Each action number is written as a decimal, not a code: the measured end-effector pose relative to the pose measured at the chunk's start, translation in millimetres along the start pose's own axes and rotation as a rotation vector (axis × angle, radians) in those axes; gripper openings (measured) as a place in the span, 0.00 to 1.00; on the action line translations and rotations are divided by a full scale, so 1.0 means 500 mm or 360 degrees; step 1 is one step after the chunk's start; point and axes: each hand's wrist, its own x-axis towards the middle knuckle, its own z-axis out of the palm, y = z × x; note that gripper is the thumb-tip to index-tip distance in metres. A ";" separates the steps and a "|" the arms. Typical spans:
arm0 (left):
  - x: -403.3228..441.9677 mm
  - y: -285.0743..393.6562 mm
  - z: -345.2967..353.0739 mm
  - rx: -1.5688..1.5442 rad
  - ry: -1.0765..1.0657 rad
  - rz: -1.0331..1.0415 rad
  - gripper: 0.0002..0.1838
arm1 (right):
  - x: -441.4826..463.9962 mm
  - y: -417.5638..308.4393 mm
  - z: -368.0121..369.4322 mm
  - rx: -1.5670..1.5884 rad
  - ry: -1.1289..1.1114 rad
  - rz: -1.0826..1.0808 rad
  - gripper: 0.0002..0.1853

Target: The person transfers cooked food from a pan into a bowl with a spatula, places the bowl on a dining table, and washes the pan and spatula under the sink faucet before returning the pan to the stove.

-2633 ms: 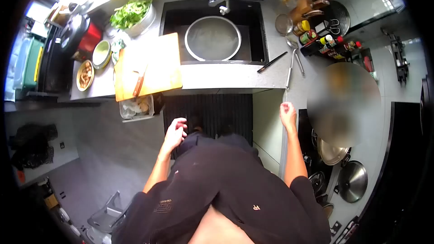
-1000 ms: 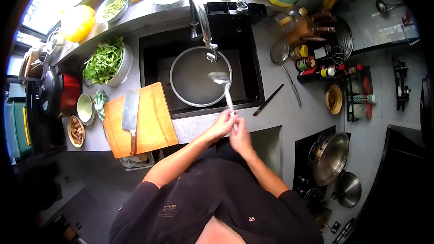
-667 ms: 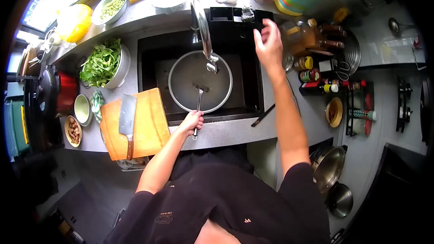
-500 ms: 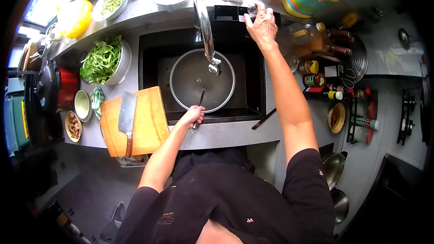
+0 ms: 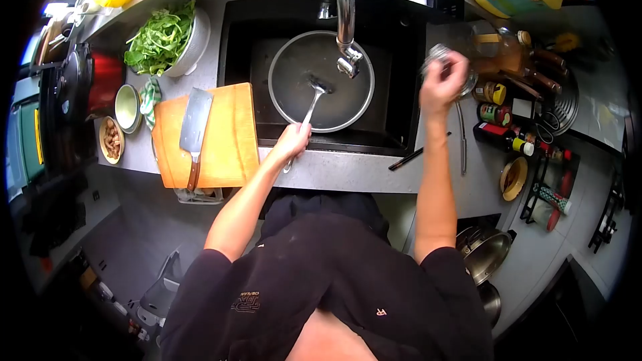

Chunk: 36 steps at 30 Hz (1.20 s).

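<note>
My left hand (image 5: 293, 142) grips the handle of a metal spoon (image 5: 313, 104) at the sink's front edge. The spoon's head dips into a round basin of liquid (image 5: 334, 117) in the black sink (image 5: 396, 93). My right hand (image 5: 444, 83) is raised over the counter right of the sink, its fingers closed around a blurred silvery steel-wool scrubber (image 5: 436, 55). Above the basin hangs the chrome faucet (image 5: 344, 7). A long-handled metal tool (image 5: 462, 140) and a dark stick (image 5: 406, 160) lie on the counter below my right hand.
Left of the sink, a cleaver (image 5: 194, 124) rests on a wooden board (image 5: 231, 134), near a bowl of greens (image 5: 160, 40) and a small bowl (image 5: 111, 140). Sauce bottles (image 5: 498, 135) and a knife block (image 5: 518, 57) stand at right. Pans (image 5: 487, 254) lie lower right.
My right hand went to the black holder behind the sink, then came back toward me with the scrubber. My left hand took over the spoon, which has stayed in the basin. The view has shifted.
</note>
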 end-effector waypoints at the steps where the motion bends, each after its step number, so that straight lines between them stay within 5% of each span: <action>1: -0.010 -0.032 -0.002 0.0066 0.0079 0.0070 0.21 | -0.060 0.022 0.009 -0.0016 -0.0144 0.0168 0.09; 4: -0.073 -0.085 0.006 0.0364 0.0256 0.0408 0.23 | -0.170 0.057 0.094 0.0263 -0.0406 0.0554 0.12; 8: -0.136 -0.073 0.025 0.0379 0.0237 0.0543 0.19 | -0.244 0.103 0.218 0.0014 -0.1077 0.0040 0.12; 10: -0.142 -0.062 0.032 0.0381 0.0337 0.0673 0.18 | -0.254 0.069 0.250 0.0175 -0.1091 -0.0016 0.11; 15: -0.126 -0.100 0.030 0.0282 0.0270 0.0762 0.17 | -0.254 0.061 0.302 0.0060 -0.1387 0.0666 0.20; 18: -0.121 -0.101 0.024 0.0027 0.0066 0.0447 0.17 | -0.255 0.155 0.345 -0.0164 -0.1596 0.0865 0.24; 20: -0.116 -0.077 0.019 -0.0186 -0.0076 0.0251 0.18 | -0.291 0.313 0.384 -0.0289 -0.1229 0.1163 0.24; 22: -0.123 -0.059 0.020 -0.0391 -0.0167 -0.0057 0.17 | -0.265 0.300 0.361 -0.0111 -0.1288 0.1530 0.26; 23: -0.107 -0.063 0.016 -0.0459 -0.0211 -0.0133 0.16 | -0.274 0.282 0.359 -0.0262 -0.0890 0.0958 0.18; 27: -0.060 -0.047 0.006 -0.0337 -0.0207 -0.0209 0.14 | -0.303 0.300 0.392 -0.0492 -0.0960 0.1336 0.18; 30: -0.045 -0.019 0.015 -0.0283 -0.0105 -0.0263 0.14 | -0.348 0.272 0.404 0.0117 -0.1210 0.1366 0.21; 33: -0.044 -0.017 0.016 -0.0112 -0.0126 -0.0181 0.15 | -0.368 0.184 0.367 0.0269 -0.1339 0.0468 0.18; 36: -0.038 -0.073 0.037 -0.0129 -0.0021 0.0035 0.18 | -0.362 0.220 0.386 0.0091 -0.1567 0.0747 0.16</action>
